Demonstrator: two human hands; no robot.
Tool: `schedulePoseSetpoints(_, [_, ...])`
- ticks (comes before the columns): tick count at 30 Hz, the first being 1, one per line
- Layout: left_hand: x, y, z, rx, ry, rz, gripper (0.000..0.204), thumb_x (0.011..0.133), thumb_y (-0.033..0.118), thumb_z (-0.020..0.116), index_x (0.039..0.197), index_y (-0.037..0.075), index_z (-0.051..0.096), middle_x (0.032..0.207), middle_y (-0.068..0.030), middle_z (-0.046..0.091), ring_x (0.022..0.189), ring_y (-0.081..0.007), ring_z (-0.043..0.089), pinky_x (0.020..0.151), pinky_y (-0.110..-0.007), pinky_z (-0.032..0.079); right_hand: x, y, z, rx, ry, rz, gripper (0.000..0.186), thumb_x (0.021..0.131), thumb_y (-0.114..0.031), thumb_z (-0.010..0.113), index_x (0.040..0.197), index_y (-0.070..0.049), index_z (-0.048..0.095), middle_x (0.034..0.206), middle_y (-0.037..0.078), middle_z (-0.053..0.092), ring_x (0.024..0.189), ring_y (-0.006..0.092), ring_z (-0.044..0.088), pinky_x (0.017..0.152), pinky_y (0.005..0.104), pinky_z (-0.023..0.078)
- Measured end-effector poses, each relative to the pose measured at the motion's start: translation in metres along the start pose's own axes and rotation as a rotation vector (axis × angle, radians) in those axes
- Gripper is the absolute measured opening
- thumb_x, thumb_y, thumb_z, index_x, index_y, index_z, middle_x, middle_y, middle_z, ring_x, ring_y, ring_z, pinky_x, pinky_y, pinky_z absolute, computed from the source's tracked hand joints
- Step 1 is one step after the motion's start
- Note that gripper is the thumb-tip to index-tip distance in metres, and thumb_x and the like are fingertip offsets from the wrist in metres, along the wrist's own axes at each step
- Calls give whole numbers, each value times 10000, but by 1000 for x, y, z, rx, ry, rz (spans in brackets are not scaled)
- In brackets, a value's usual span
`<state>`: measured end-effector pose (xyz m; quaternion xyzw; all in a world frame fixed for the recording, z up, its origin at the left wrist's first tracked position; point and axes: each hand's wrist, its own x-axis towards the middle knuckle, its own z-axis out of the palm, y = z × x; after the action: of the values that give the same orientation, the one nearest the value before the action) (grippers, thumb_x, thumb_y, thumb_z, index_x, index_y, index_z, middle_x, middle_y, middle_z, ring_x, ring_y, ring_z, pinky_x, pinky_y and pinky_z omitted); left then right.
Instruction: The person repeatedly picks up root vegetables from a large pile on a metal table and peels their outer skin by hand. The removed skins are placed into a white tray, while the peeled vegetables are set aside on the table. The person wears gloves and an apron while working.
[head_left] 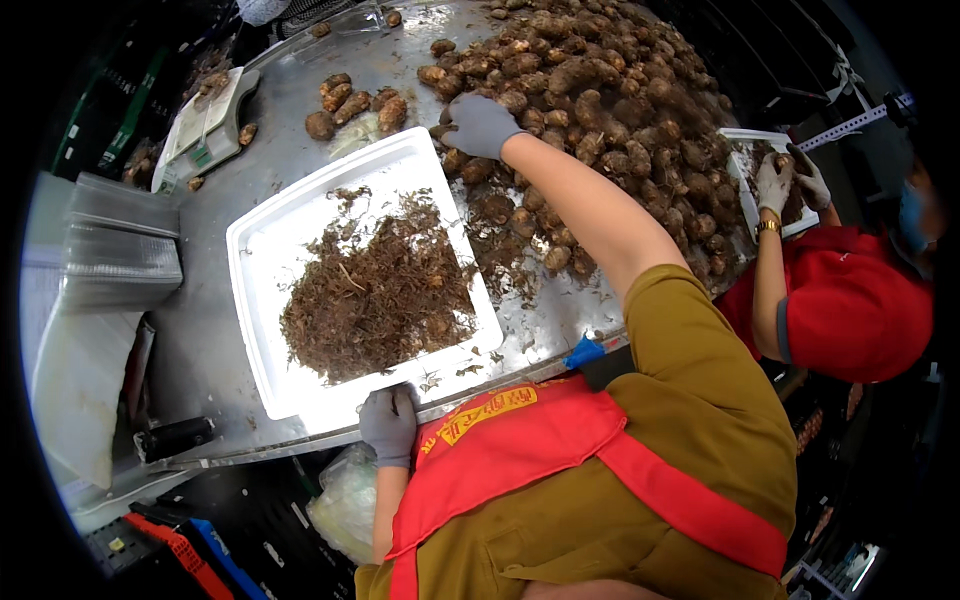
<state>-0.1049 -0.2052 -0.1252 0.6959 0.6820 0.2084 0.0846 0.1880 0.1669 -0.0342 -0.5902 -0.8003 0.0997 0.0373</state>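
My right hand [480, 127], in a grey glove, reaches to the near left edge of a big heap of brown taro roots [640, 120]. Its fingers are curled in a pinch around what looks like a small taro root [440, 130]. My left hand [388, 424], gloved in grey too, sits at the table's front edge against the near rim of the white tray. Its fingers are bent closed, and whatever is in them is hidden. Loose brown root fibres and peelings [375, 290] lie heaped inside the white tray [245, 300].
Several taro roots [350, 105] lie apart beyond the tray on the metal table [205, 350]. A scale [205, 130] stands far left, near stacked clear plastic containers [120, 240]. At right, a co-worker's gloved hands [775, 185] work over another white tray [745, 190]. Blue plastic [583, 352] lies at the front edge.
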Motion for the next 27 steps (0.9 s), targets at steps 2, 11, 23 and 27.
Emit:
schedulePoseSetpoints(2, [-2, 1, 1, 23, 49, -1, 162, 828, 208, 627, 743, 72, 604, 700, -155, 603, 635, -370, 579, 579, -483, 447, 24, -7, 9, -125, -142, -31, 489, 895, -426, 573, 1264, -107, 606, 1275, 149, 564, 1174, 348, 557, 983, 484, 455])
schedulePoseSetpoints(11, [-4, -3, 7, 53, 21, -31, 173, 801, 192, 641, 708, 65, 569, 692, -161, 585, 640, -377, 571, 563, -486, 441, -27, 8, 38, -249, -115, -166, 626, 870, -518, 556, 1366, -137, 512, 1145, 139, 641, 1125, 300, 571, 971, 449, 411])
schedulePoseSetpoints(23, [6, 4, -6, -67, -36, -82, 136, 839, 167, 621, 781, 47, 648, 730, -164, 614, 687, -377, 583, 594, -473, 445, -162, 49, 61, 73, -46, -56, 507, 901, -500, 554, 1124, -56, 656, 1038, 172, 621, 1015, 327, 573, 892, 420, 454])
schedulePoseSetpoints(27, [15, 19, -34, -364, -255, -328, 213, 876, 171, 618, 734, 13, 627, 668, -145, 593, 610, -301, 577, 576, -392, 437, -115, 47, 31, 347, 261, -65, 373, 881, -436, 614, 1041, -110, 696, 935, 121, 647, 887, 295, 626, 815, 416, 489])
